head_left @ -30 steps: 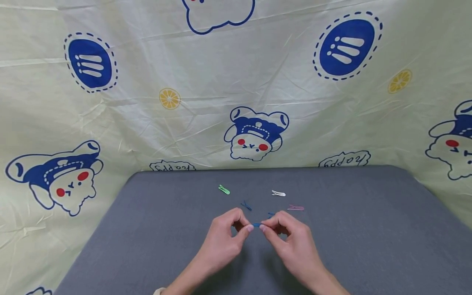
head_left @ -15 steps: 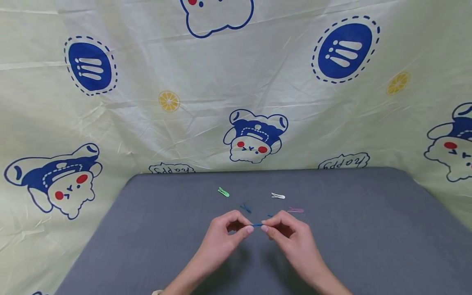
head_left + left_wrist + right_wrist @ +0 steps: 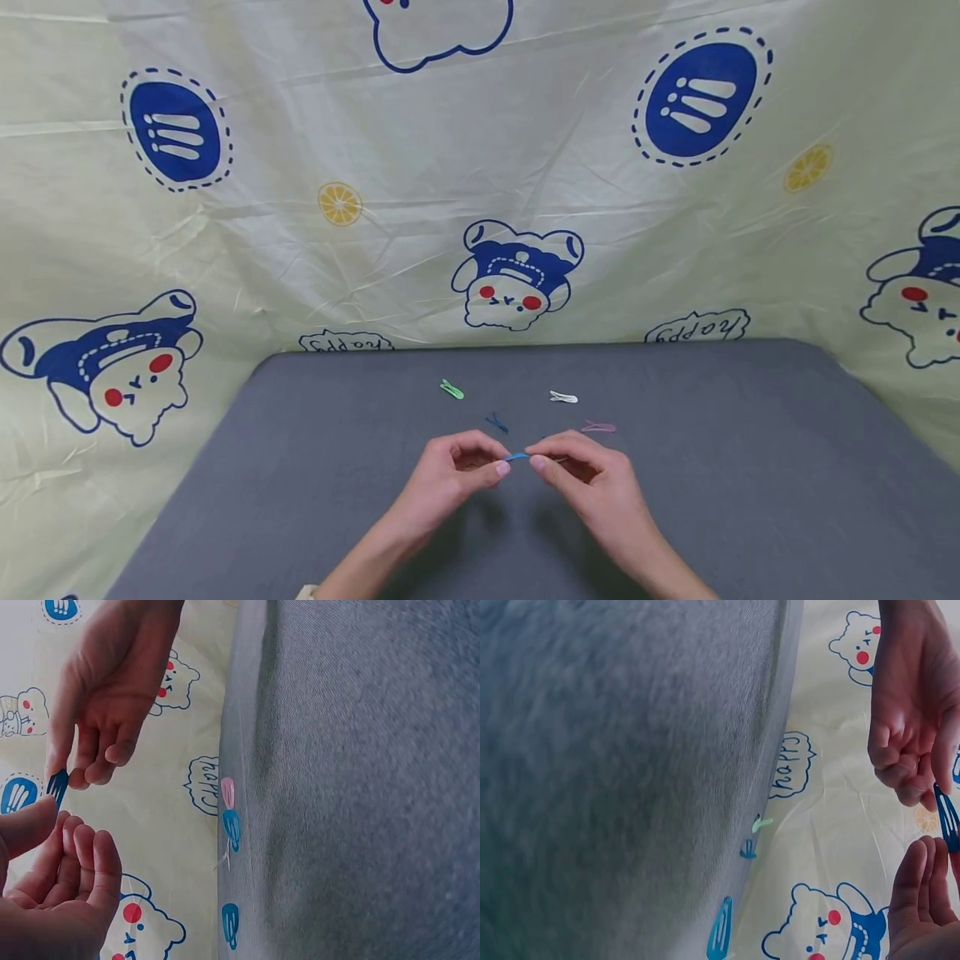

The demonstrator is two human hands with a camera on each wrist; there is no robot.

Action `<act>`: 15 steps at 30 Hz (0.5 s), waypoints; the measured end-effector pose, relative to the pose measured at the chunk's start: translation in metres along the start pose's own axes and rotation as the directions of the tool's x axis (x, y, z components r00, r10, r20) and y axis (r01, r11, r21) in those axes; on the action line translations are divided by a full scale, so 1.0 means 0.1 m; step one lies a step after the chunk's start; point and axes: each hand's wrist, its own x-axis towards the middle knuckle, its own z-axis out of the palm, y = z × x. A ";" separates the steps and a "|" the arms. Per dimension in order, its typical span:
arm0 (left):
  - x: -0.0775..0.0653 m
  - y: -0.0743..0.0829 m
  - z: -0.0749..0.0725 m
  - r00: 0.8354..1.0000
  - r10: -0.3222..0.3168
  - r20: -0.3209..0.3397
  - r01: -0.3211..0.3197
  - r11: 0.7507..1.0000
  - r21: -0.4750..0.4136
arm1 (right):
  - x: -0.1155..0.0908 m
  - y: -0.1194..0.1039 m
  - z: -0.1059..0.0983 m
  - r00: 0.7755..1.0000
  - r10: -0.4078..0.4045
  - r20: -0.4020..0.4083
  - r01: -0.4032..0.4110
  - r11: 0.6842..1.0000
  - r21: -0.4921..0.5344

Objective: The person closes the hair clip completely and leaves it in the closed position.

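While the blue hair clip (image 3: 516, 457) spans my fingertips above the gray table (image 3: 750, 467), I judge the step in hand to be working it between both hands. Left of it, my left hand (image 3: 450, 473) pinches one end; beyond it on that side lie a green clip (image 3: 452, 389) and a dark-blue clip (image 3: 497, 422). The next move seems to call for steady, light pressure at both ends. It looks slim and slotted lengthwise; whether it is snapped I cannot tell. Beyond it rightward lies a white clip (image 3: 564, 397); my right hand (image 3: 600, 483) pinches its right end, nearer than a pink clip (image 3: 599, 427).
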 end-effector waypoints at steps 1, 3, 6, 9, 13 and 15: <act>0.00 0.00 -0.01 1.000 0.002 0.000 -0.002 1.000 0.007 | 0.00 -0.01 0.00 1.000 -0.002 0.001 0.002 1.000 -0.020; 0.00 0.00 -0.02 1.000 0.005 0.000 -0.005 1.000 0.023 | 0.00 -0.02 0.01 1.000 -0.008 -0.006 0.008 0.998 -0.062; 0.01 0.00 -0.03 1.000 0.006 -0.003 -0.006 0.999 0.048 | 0.00 -0.04 0.02 0.999 -0.041 -0.019 0.038 0.992 -0.124; 0.01 0.00 -0.04 1.000 0.015 -0.006 -0.014 0.996 0.083 | 0.00 -0.05 0.03 0.997 -0.075 -0.019 0.070 0.980 -0.185; 0.02 -0.01 -0.06 0.999 0.040 -0.002 -0.039 0.990 0.132 | 0.00 -0.05 0.01 0.995 -0.100 0.019 0.101 0.960 -0.261; 0.03 -0.02 -0.06 0.998 0.063 0.002 -0.062 0.986 0.157 | 0.00 -0.05 0.00 0.994 -0.100 0.044 0.108 0.953 -0.284</act>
